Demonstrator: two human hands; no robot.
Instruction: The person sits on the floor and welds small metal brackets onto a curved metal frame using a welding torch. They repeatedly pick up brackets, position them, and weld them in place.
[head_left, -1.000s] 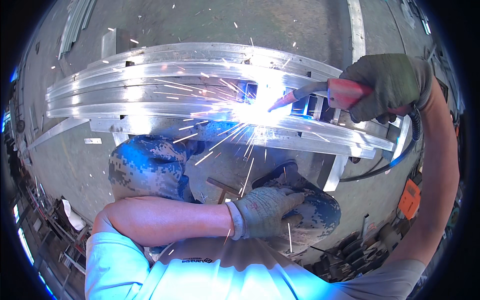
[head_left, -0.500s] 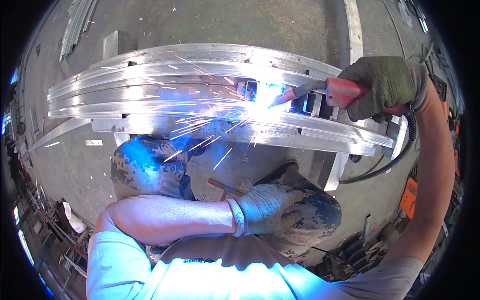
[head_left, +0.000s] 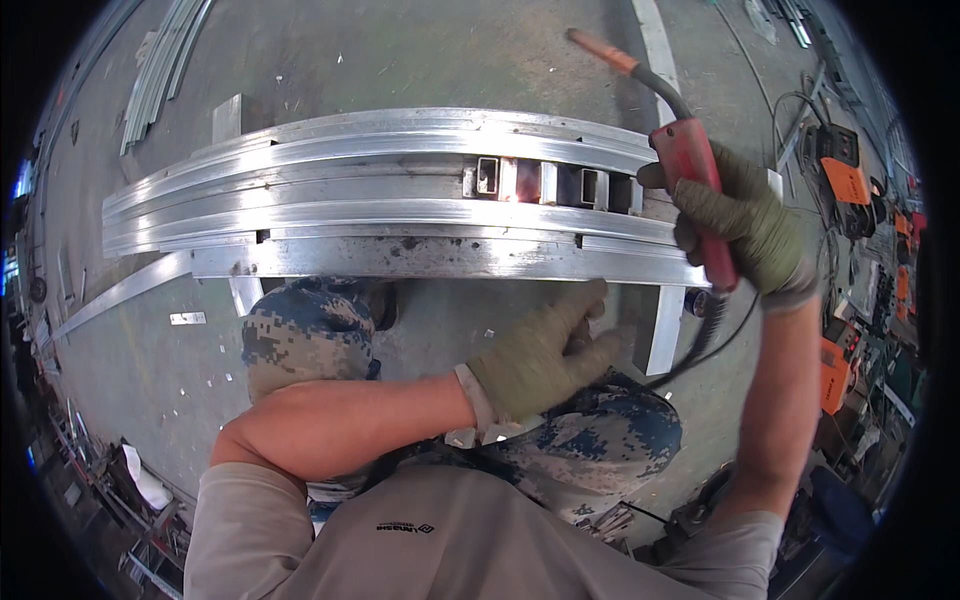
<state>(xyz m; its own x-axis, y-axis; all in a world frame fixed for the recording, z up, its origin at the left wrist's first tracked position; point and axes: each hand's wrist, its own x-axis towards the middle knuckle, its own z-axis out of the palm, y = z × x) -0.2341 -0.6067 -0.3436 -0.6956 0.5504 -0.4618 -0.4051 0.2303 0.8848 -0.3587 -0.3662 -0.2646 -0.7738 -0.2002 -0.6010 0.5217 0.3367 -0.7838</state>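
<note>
My gloved right hand (head_left: 735,215) is wrapped round the red handle of a welding torch (head_left: 690,165). The torch's bent neck and copper-coloured nozzle point up and away to the far left, lifted clear of the metal, with no arc. My gloved left hand (head_left: 545,355) reaches over my right knee, fingers apart and holding nothing, just short of the near edge of the steel profiles (head_left: 400,212). These long shiny rails lie side by side across in front of me. Between them sit short square tube pieces (head_left: 487,176), and a reddish, heat-tinted spot (head_left: 527,185) shows beside one.
A crosswise support bar (head_left: 664,330) lies under the rails at right. The torch's black cable (head_left: 712,325) hangs from its handle. Orange-and-black machines (head_left: 845,180) stand at far right. More metal lengths (head_left: 165,75) lie on the floor at far left, and scrap clutters the lower left.
The bright arc and sparks have gone. My right hand has pulled the torch up and away from the joint. My left hand has moved forward from my knee toward the rails.
</note>
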